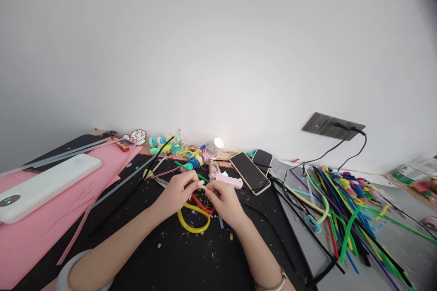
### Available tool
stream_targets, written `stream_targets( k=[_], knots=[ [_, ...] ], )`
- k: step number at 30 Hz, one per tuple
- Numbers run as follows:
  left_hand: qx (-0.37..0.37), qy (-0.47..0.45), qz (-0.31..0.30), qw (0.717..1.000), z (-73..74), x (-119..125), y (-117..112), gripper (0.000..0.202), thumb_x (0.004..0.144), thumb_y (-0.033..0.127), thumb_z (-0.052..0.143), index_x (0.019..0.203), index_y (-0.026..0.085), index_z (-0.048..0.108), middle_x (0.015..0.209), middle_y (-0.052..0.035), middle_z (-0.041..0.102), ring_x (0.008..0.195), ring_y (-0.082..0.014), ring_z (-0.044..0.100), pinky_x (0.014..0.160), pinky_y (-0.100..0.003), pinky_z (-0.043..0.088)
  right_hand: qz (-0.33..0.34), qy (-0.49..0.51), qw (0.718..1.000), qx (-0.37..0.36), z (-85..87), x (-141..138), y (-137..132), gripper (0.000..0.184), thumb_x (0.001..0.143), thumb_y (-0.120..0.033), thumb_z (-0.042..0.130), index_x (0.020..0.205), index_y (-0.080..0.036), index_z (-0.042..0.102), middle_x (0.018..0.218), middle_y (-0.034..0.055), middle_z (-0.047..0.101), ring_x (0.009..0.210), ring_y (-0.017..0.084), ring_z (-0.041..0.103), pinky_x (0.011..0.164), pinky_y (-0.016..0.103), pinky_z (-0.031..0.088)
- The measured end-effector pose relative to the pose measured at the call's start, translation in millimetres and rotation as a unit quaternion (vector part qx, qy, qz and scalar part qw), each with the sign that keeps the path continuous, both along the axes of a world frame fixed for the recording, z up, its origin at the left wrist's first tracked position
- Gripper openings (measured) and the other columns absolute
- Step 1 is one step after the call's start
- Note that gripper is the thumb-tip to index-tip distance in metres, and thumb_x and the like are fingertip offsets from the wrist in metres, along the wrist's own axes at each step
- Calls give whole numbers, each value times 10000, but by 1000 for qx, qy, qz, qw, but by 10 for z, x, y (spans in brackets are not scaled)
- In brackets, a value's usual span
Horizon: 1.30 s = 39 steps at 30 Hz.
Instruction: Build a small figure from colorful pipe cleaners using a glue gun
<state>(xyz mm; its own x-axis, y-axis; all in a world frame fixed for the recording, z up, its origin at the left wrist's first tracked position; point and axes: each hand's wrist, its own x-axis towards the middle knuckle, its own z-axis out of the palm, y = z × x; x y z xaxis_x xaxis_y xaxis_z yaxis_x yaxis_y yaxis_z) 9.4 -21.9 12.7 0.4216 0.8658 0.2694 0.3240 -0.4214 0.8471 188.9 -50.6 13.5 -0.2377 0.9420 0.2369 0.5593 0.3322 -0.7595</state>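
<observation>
My left hand (180, 190) and my right hand (224, 198) meet over the black mat, fingertips pinched close together. Between them shows a small yellow-green pipe cleaner piece (202, 187), held by both; its exact shape is too small to make out. Just below my fingers lies a curved yellow pipe cleaner (194, 229), with a red pipe cleaner (202, 203) beside it. Behind my right hand rests a pink glue gun (229, 180). Beyond my left hand is a roll of coiled, many-coloured pipe cleaners (197, 161).
A lit lamp (216, 147) stands by the wall. Two phones (250, 173) lie right of the glue gun. Many loose pipe cleaners (355, 223) spread over the grey surface at right, near a wall socket (332, 125) with cables. At left, a white device (51, 186) sits on pink sheets (30, 254).
</observation>
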Motion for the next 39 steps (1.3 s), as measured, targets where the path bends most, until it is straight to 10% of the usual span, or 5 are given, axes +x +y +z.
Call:
stream_targets(
  k=[10,17,27,33,39],
  knots=[
    [153,86,198,964,-67,-177,271,215,930,324,437,1039,219,590,989,-81,682,908,-257,608,806,-382,480,-112,30,992,50,-4,54,36,205,865,-256,493,676,-206,552,622,13,574,565,156,481,565,267,344],
    [126,289,197,928,-37,-99,568,173,882,261,522,1007,212,631,1071,-126,724,1064,-350,608,839,-469,461,-137,45,988,48,-32,80,56,221,879,-263,492,673,-212,552,631,33,632,566,173,545,575,272,376],
    [119,318,196,920,35,38,682,188,754,172,646,938,209,648,1019,-117,753,1002,-367,668,893,-529,407,-148,53,986,64,-56,89,60,235,894,-290,486,681,-205,534,625,29,636,571,168,579,581,258,405],
    [153,181,234,943,63,-101,606,245,845,265,578,1082,218,616,1015,-89,763,950,-304,697,1064,-565,303,-193,45,972,126,-47,91,50,233,879,-290,482,702,-177,584,604,7,592,524,142,532,525,233,379],
    [88,-110,243,960,103,-179,595,367,806,364,622,1128,199,560,1147,-132,699,1080,-293,663,917,-429,512,-189,59,972,123,-28,77,37,218,866,-271,493,786,-165,665,667,34,675,544,161,614,531,239,441]
  ],
)
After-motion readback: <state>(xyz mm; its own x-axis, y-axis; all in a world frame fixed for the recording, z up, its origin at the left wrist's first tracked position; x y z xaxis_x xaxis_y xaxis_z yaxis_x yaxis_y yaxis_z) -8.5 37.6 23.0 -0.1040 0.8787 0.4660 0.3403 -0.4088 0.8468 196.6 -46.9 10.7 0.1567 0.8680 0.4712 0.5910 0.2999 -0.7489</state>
